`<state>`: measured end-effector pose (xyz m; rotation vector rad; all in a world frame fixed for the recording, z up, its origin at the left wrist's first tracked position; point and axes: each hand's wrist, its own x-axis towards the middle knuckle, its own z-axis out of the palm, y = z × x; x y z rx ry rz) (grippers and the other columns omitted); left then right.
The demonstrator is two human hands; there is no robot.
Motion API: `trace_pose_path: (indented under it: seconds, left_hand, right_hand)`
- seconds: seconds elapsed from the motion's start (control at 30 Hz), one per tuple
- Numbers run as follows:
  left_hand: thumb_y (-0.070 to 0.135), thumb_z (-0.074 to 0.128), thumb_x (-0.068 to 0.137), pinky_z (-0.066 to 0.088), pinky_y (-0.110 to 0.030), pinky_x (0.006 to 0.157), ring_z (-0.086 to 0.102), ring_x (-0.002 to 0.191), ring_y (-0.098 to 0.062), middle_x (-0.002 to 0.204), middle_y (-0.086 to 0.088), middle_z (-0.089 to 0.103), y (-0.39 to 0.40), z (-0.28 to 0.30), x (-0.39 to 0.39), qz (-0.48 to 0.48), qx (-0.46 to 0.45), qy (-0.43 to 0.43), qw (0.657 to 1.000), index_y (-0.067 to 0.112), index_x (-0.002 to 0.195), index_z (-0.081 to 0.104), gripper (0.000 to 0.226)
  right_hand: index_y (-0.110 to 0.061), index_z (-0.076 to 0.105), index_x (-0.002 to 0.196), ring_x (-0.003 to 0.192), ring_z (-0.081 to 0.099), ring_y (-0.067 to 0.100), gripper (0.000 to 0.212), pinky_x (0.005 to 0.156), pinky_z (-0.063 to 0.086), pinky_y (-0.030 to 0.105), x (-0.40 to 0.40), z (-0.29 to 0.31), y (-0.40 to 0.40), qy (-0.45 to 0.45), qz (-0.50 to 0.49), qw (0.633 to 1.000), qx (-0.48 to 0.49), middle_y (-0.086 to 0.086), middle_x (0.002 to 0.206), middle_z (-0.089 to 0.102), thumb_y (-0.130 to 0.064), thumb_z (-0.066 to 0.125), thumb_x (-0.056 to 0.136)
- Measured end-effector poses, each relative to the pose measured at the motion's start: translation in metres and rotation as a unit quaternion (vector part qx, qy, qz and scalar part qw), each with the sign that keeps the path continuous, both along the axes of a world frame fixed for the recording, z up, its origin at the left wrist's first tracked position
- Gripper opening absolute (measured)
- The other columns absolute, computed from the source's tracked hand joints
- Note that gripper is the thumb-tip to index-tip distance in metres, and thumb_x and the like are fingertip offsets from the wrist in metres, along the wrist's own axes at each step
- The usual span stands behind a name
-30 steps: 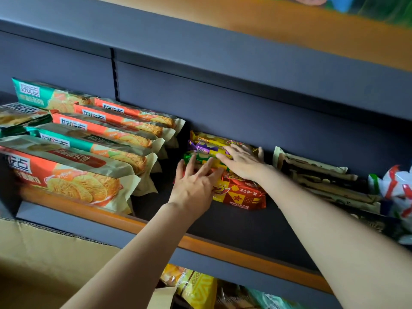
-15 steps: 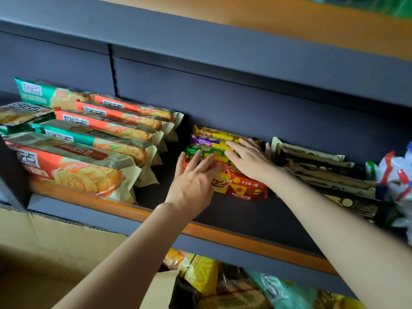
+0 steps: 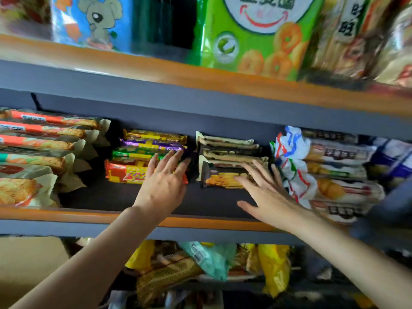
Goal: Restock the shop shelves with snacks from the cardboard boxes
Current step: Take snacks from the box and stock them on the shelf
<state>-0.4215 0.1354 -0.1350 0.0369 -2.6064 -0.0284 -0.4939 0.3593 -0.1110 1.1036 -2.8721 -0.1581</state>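
On the dark middle shelf (image 3: 124,197) lies a row of small biscuit packs, with a red and yellow pack (image 3: 124,173) at the front and green, purple and yellow ones behind. My left hand (image 3: 163,184) rests flat with spread fingers on the right end of that row. Right of it lies a row of brown and cream packs (image 3: 225,150), the front one dark with yellow biscuits (image 3: 220,178). My right hand (image 3: 265,197) is open, its fingertips touching that front pack. A cardboard box (image 3: 29,270) shows at the lower left.
Long orange and green cracker packs (image 3: 40,152) fill the shelf's left side. White packs (image 3: 330,175) crowd its right side. The upper shelf holds a big green bag (image 3: 252,34) and a blue bag (image 3: 93,21). Yellow snack bags (image 3: 274,268) lie on the lower shelf.
The view has tilted up and to the right, showing the upper shelf. My right hand has moved from the colourful biscuit row to the brown pack row. My left hand now lies on the colourful row's right end.
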Motion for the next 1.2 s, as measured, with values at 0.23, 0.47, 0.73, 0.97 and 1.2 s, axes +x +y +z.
trace_pose_path:
  seconds: [0.23, 0.47, 0.73, 0.97, 1.2]
  left_hand:
    - [0.03, 0.037, 0.07, 0.045, -0.06, 0.087, 0.059, 0.11, -0.04, 0.125, -0.017, 0.059, 0.146, 0.005, -0.037, -0.1, -0.012, -0.044, 0.994, 0.006, 0.117, 0.061, 0.058]
    - [0.033, 0.046, 0.093, 0.008, -0.043, 0.116, -0.003, 0.144, -0.031, 0.157, -0.007, -0.008, 0.278, 0.006, -0.058, -0.081, 0.062, -0.132, 0.986, 0.029, 0.148, 0.002, 0.071]
    - [0.024, 0.057, 0.091, 0.045, -0.04, 0.094, 0.051, 0.12, -0.035, 0.154, -0.012, -0.019, 0.31, -0.002, -0.067, 0.018, 0.186, -0.241, 0.953, 0.038, 0.145, -0.012, 0.089]
    - [0.029, 0.07, 0.082, 0.044, -0.044, 0.091, 0.049, 0.118, -0.036, 0.148, -0.01, 0.026, 0.296, -0.021, -0.095, 0.026, 0.223, -0.183, 0.957, 0.045, 0.145, -0.004, 0.098]
    - [0.014, 0.067, 0.084, 0.045, -0.039, 0.087, 0.058, 0.104, -0.028, 0.144, 0.0, 0.033, 0.294, -0.026, -0.095, -0.02, 0.233, -0.145, 0.961, 0.041, 0.146, 0.003, 0.094]
  right_hand:
    - [-0.015, 0.059, 0.121, 0.141, 0.008, 0.028, 0.061, 0.111, -0.002, 0.049, -0.012, 0.001, 0.147, 0.111, 0.036, 0.993, 0.005, 0.019, 0.15, 0.031, -0.049, 0.063, 0.071]
    - [-0.016, 0.056, 0.123, 0.143, 0.011, 0.026, 0.049, 0.112, 0.006, 0.051, -0.023, -0.009, 0.261, 0.13, 0.116, 0.985, -0.013, 0.014, 0.152, 0.028, -0.036, 0.067, 0.079]
    - [-0.006, 0.043, 0.135, 0.126, 0.039, 0.036, 0.059, 0.105, 0.032, 0.045, -0.05, -0.001, 0.342, 0.176, -0.033, 0.942, -0.285, 0.017, 0.142, 0.031, -0.017, 0.065, 0.081]
    - [-0.027, 0.018, 0.149, 0.141, 0.022, 0.029, 0.082, 0.114, 0.025, 0.045, -0.118, -0.025, 0.334, -0.041, -0.048, 0.983, -0.172, -0.002, 0.158, 0.011, -0.023, 0.068, 0.085]
    - [-0.015, 0.04, 0.138, 0.126, 0.044, 0.029, 0.048, 0.1, 0.037, 0.034, -0.11, -0.017, 0.315, -0.034, -0.069, 0.946, -0.315, 0.007, 0.145, 0.038, -0.011, 0.053, 0.093]
